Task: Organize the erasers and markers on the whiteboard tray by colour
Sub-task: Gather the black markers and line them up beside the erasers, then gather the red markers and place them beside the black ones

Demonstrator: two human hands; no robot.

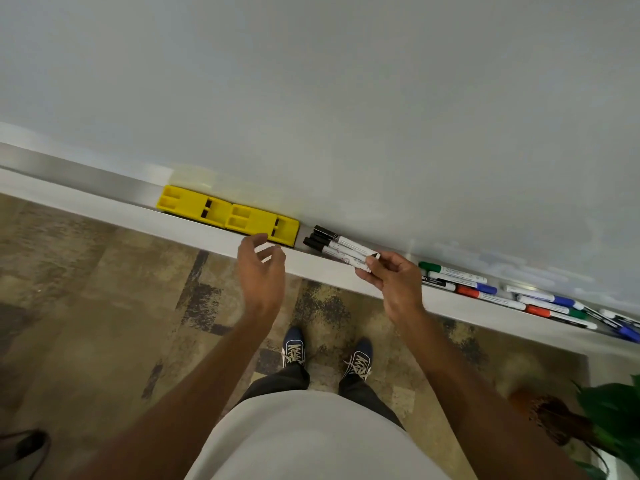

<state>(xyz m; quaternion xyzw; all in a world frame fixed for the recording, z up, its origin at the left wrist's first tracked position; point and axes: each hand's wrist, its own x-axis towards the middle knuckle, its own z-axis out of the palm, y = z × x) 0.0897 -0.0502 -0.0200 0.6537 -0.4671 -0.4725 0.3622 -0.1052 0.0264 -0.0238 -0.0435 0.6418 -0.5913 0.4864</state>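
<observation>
The right hand (391, 282) pinches the tail ends of the black markers (337, 245), whose caps point toward the two yellow erasers (227, 214) lying end to end in the tray (86, 178). The left hand (261, 268) hovers loose and empty just by the nearer eraser. I'd lay the bunch flat and parallel, caps just beside that eraser, and steady it with the left so none rolls. The coloured markers (485, 289), green, blue and red, lie mixed farther right.
</observation>
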